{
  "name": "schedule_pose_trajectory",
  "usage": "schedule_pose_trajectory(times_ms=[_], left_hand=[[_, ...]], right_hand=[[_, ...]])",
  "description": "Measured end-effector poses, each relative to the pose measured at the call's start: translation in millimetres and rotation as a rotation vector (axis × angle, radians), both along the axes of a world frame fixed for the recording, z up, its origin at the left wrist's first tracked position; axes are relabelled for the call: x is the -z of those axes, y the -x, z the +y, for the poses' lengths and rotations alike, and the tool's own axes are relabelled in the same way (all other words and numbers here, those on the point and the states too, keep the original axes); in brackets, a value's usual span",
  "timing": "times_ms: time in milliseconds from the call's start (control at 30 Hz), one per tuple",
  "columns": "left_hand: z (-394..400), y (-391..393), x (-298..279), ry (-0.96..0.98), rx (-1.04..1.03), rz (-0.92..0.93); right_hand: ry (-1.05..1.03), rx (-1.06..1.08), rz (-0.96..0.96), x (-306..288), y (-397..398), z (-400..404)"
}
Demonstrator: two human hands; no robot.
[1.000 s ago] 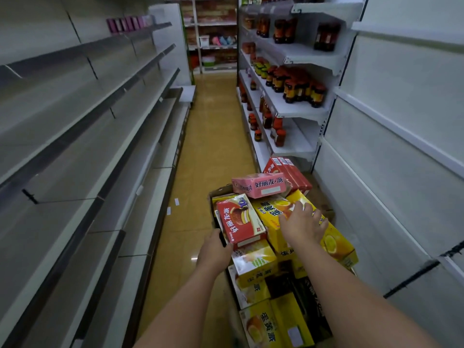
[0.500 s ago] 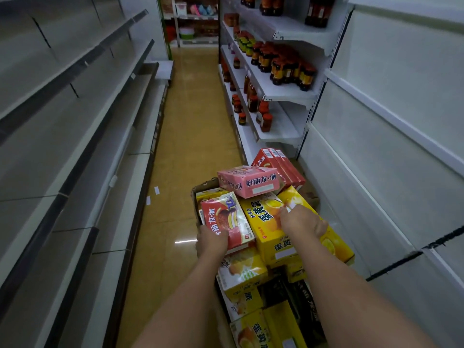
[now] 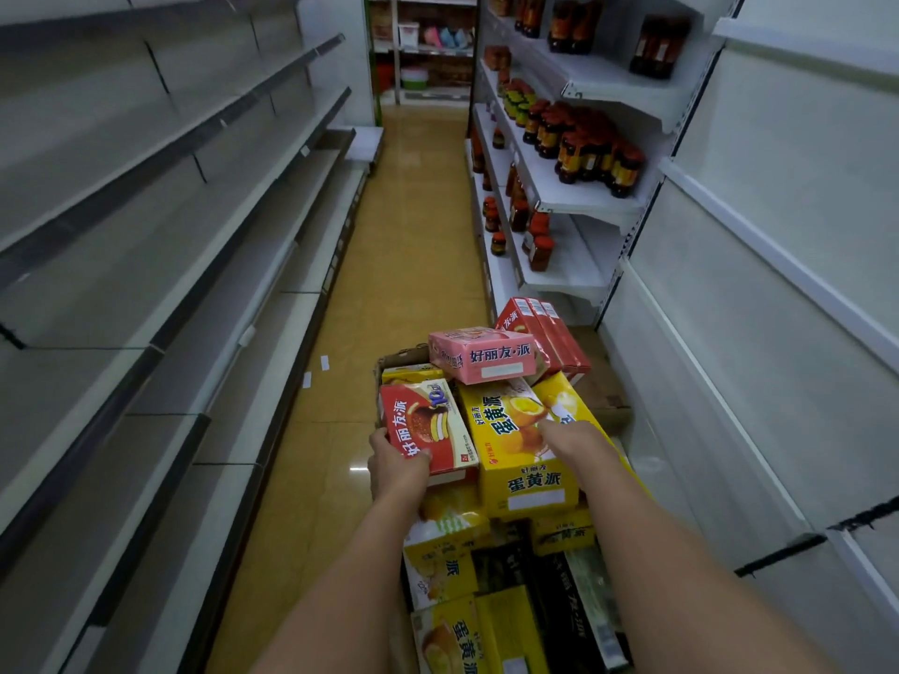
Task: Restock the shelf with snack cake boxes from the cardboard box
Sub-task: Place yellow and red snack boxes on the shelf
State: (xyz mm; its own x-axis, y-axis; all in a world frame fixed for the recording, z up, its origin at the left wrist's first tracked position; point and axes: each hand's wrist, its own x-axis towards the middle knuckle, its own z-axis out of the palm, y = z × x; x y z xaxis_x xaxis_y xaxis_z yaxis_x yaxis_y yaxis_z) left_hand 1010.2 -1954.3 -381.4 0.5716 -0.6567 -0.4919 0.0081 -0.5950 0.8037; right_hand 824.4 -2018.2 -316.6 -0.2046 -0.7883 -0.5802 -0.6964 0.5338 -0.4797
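Hands on snack cake boxes — aisle restock.
Left hand (image 3: 396,467) grips the red box (image 3: 425,430); right hand (image 3: 571,437) lies on the yellow box (image 3: 520,440) beside it — grasp unclear, in the cardboard box (image 3: 401,357).

Both arms outstretched, left hand (image 3: 396,467) gripping — right hand (image 3: 574,437) palm-down

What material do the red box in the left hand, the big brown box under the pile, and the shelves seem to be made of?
Red box: printed glossy paperboard, judging by its sharp folded edges and a slight sheen. Brown box: plain matte cardboard; a raw brown flap shows. Shelves: probably white painted metal, thin and smooth with a bent front lip, though that is uncertain.
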Motion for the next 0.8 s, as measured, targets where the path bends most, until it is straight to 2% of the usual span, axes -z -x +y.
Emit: schedule_pose_trajectory(times_ms=[100,267,367,533,600,733,800], left_hand=[[9.6,3.0,-3.6,0.009,-0.037,0.087],[30.7,12.7,-8.3,0.016,-0.09,0.124],[48.6,17.0,-12.2,0.024,-0.121,0.142],[85.3,17.3,-32.6,0.081,-0.197,0.141],[102.1,15.1,-43.3,0.112,-0.226,0.103],[141.1,3.0,-65.4,0.135,-0.31,-0.1],[165.6,-7.8,-79.2,0.166,-0.358,-0.12]], right_hand=[[-0.051,-0.077,-0.034,0.0,2.5,4.6],[-0.075,-0.151,-0.223,-8.5,10.2,16.1],[-0.092,-0.101,-0.342,-12.4,16.8,29.0],[-0.264,0.083,-0.679,-21.4,34.6,60.4],[-0.265,0.076,-0.738,-22.6,38.4,74.3],[-0.263,0.077,-0.944,-29.3,16.7,103.7],[-0.264,0.028,-1.029,-39.1,-4.2,120.2]])
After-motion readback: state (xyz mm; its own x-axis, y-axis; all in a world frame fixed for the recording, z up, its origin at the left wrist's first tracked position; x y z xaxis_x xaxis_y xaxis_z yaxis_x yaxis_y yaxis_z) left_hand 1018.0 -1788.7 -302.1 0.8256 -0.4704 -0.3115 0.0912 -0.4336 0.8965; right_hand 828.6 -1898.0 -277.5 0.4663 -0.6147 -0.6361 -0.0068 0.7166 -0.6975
